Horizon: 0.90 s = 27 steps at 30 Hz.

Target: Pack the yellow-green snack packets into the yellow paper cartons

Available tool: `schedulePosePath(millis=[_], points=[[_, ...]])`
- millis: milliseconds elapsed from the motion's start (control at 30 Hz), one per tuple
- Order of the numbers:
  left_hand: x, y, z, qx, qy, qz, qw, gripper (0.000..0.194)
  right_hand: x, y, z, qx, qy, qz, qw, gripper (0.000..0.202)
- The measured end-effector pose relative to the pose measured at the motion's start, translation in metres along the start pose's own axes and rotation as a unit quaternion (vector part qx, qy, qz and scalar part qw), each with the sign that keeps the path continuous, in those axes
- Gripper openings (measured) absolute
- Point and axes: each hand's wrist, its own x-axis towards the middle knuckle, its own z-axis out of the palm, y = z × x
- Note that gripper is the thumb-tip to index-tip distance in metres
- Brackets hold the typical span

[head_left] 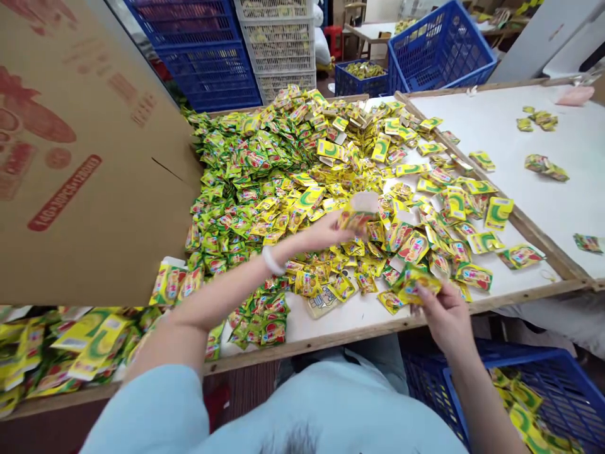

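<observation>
One box [360,213] in left hand [328,231]

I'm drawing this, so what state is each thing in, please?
Left hand: closed on a blurred packet
Right hand: closed on a yellow-green packet
Heaped packets: piled up
Cardboard box: can't tell whether open
White crates: stacked
Rear right blue crate: tilted
Lower blue crate: holding packets

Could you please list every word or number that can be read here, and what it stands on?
"14GX30PCSX12BOX", ending unclear: red band on the cardboard box.
Other red print on that box: too blurred.
Lettering on the packets and yellow cartons: too small or blurred.
</observation>
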Motion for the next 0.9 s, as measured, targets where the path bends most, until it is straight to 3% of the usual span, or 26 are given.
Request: schedulePosePath(millis=[100,167,233,300,400,633,767,900], points=[[-0.061,0.020,0.057,-0.254,-0.024,-0.122,0.959,0.038,0.021,-0.035,0.021,0.004,0.005,-0.097,0.995,0.027],[-0.087,0.029,0.085,-0.331,0.009,-0.170,0.928,0.042,0.031,-0.052,0.041,-0.022,-0.031,-0.167,0.985,0.026],[-0.100,0.035,0.099,-0.340,0.039,-0.197,0.919,0.041,0.036,-0.060,0.056,-0.073,-0.097,-0.215,0.969,0.019],[-0.106,0.038,0.101,-0.310,0.056,-0.211,0.925,0.038,0.037,-0.062,0.061,-0.136,-0.151,-0.241,0.949,0.012],[-0.112,0.039,0.096,-0.274,0.050,-0.235,0.931,0.034,0.036,-0.061,0.057,-0.201,-0.180,-0.274,0.923,0.009],[-0.125,0.040,0.091,-0.327,-0.032,-0.253,0.910,0.045,0.027,-0.060,0.052,-0.191,-0.225,-0.363,0.884,0.010],[-0.130,0.039,0.092,-0.285,-0.036,-0.231,0.930,0.045,0.023,-0.075,0.046,-0.269,-0.314,-0.311,0.856,0.011],[-0.133,0.033,0.101,-0.293,-0.047,-0.220,0.929,0.048,0.025,-0.097,0.045,-0.389,-0.437,-0.235,0.776,0.017]])
